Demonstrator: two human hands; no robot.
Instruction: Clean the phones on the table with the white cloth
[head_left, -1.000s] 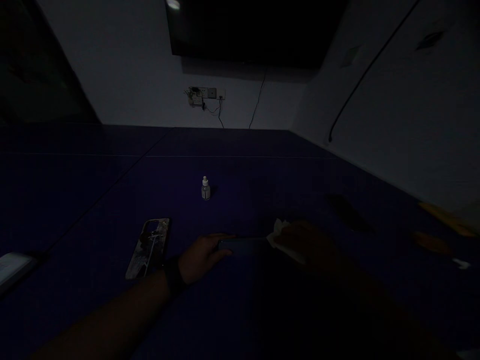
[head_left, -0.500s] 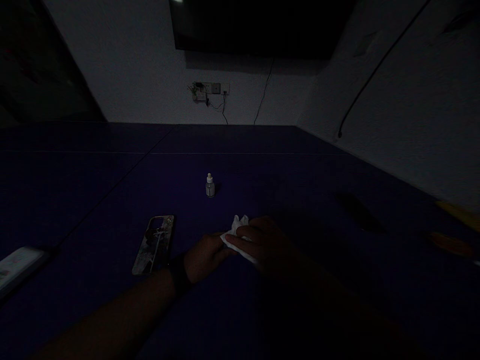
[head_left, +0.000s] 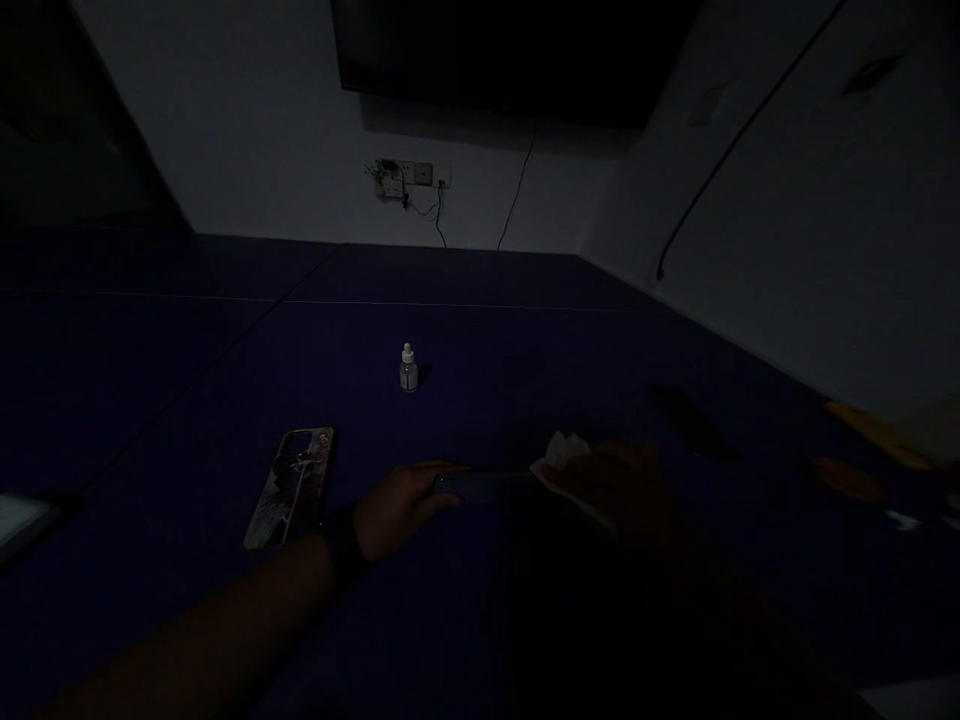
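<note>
My left hand (head_left: 405,505), with a dark band (head_left: 343,545) on its wrist, grips the left end of a dark, flat phone (head_left: 487,486) between thumb and fingers. My right hand (head_left: 619,485) is closed on a crumpled white tissue (head_left: 566,455) at the phone's right end; deep shadow hides much of this hand and the phone's far edge. To the left of my left hand lies a patterned phone case (head_left: 291,488) with a camera cutout. A small dropper bottle (head_left: 409,370) with a white top stands upright beyond my hands.
The dark blue tabletop (head_left: 480,350) reaches a wall with sockets (head_left: 416,174). At right lie a dark flat object (head_left: 690,422), a yellow item (head_left: 877,435) and an orange-brown item (head_left: 847,478). A pale box-like object (head_left: 21,520) sits at the left edge.
My right hand with the tissue has moved right, away from my left hand, exposing the phone between them. The whole view has shifted slightly.
</note>
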